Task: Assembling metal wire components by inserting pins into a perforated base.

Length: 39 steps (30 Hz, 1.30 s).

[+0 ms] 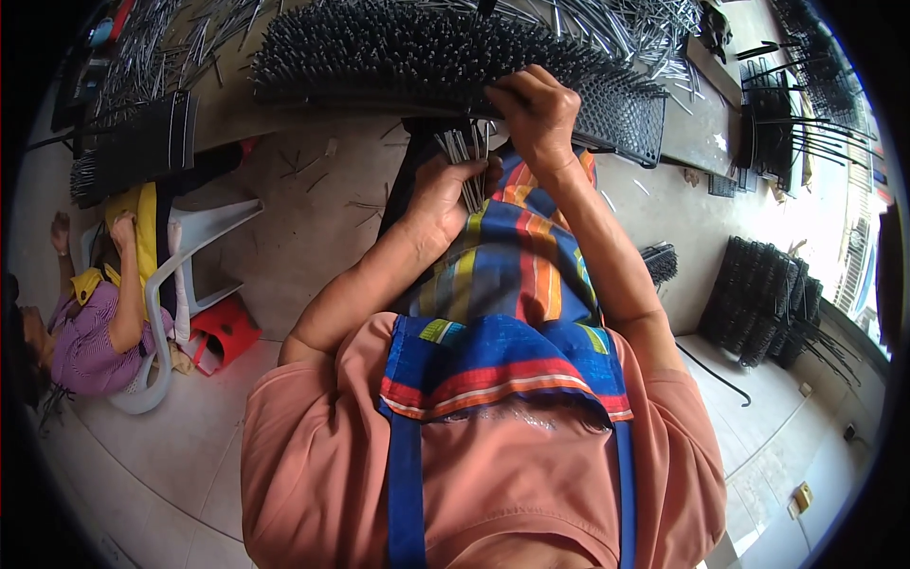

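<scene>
My left hand [442,197] is closed around a small bundle of thin metal rods [454,145], whose ends stick out above and below the fingers. It is just in front of a long black perforated rack [621,121] at the table's near edge. Dark upright rods [379,55] fill most of the rack, while open holes show at its right end. My right hand [544,116] is over the rack's front edge, beside the border between rods and open holes. Its fingers are pinched together, and whatever is between them cannot be made out.
Loose metal rods [630,30] lie heaped on the table behind the rack. To the left, a person [100,327] sits in a white plastic chair [166,313] by another black rack [142,142]. A red basket [226,334] and stacked black racks [758,302] stand on the floor.
</scene>
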Tool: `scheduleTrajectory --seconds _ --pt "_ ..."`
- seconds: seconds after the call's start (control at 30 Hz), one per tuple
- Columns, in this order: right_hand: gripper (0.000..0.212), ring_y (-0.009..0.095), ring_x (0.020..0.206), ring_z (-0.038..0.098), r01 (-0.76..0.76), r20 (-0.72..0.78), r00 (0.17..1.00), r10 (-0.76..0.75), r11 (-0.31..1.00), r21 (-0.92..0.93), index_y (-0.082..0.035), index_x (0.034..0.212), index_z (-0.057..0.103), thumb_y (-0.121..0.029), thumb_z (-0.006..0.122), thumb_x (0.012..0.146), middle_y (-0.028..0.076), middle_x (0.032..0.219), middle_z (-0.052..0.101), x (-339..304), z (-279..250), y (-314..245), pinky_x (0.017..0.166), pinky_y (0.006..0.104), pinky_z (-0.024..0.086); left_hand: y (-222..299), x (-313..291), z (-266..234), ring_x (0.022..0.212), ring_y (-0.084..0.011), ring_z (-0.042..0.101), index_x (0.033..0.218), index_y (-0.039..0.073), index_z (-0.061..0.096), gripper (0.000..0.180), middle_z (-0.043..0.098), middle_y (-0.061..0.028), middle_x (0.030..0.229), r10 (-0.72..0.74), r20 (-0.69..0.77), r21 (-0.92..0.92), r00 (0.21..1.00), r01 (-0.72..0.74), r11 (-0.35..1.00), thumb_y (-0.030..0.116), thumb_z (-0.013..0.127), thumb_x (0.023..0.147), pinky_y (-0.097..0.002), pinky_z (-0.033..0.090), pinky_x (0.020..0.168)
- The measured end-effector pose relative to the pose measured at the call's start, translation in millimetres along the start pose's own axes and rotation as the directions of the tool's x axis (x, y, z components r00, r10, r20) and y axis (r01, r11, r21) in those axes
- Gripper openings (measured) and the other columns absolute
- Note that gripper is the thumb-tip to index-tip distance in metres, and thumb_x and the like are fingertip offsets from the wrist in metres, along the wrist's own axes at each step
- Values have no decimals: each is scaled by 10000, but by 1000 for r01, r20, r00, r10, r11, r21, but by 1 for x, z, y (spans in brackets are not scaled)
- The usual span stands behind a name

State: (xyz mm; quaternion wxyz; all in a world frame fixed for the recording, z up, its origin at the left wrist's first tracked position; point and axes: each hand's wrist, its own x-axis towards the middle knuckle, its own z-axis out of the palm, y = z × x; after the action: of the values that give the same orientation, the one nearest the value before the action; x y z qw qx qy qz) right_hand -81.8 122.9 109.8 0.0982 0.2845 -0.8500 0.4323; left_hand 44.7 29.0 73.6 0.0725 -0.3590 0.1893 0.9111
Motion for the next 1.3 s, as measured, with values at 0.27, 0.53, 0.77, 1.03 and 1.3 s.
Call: scheduleTrajectory --seconds 0.27,0.53,0.77,1.03,1.3 --pt "97 292 650 634 88 124 990 -71 987 -135 -66 768 704 -131 748 709 84 728 626 18 7 4 575 347 488 3 1 5 778 -223 675 1031 6 611 226 672 -128 885 10 -14 -28 1000 -10 1000 -80 589 823 -319 559 695" --pt "209 222 662 654 40 63 997 -34 996 -83 1 931 691 -92 744 751 114 774 659 0 -10 1 608 309 514 6 6 2 773 -214 673 1044 12 623 243 676 -109 892 36 88 -88 995 -28 996 -86 598 823 -316 557 679" --pt "122 66 569 529 -649 501 727 469 708 278 13 742 670 -89 735 753 19 615 602 -37 -16 6 510 268 423 8 -1 11 743 -203 673 1016 14 645 218 693 -94 887 -4 163 188 987 -27 982 -80 600 825 -301 557 658" --pt "30 39 647 522 -317 -57 903 426 749 582 -8 817 692 1 714 799 -34 707 604 -15 -27 2 573 198 405 -2 -8 -19 694 -196 674 971 15 648 136 692 -116 850 -22 -6 331 1000 23 943 30 560 869 -303 532 607" --pt "84 83 672 584 -69 -131 985 115 947 314 19 834 689 36 716 756 51 758 646 -7 -22 13 612 218 461 -5 -20 -14 737 -202 682 978 36 654 144 703 -109 895 -18 -15 375 1000 22 927 -1 619 844 -308 548 648"
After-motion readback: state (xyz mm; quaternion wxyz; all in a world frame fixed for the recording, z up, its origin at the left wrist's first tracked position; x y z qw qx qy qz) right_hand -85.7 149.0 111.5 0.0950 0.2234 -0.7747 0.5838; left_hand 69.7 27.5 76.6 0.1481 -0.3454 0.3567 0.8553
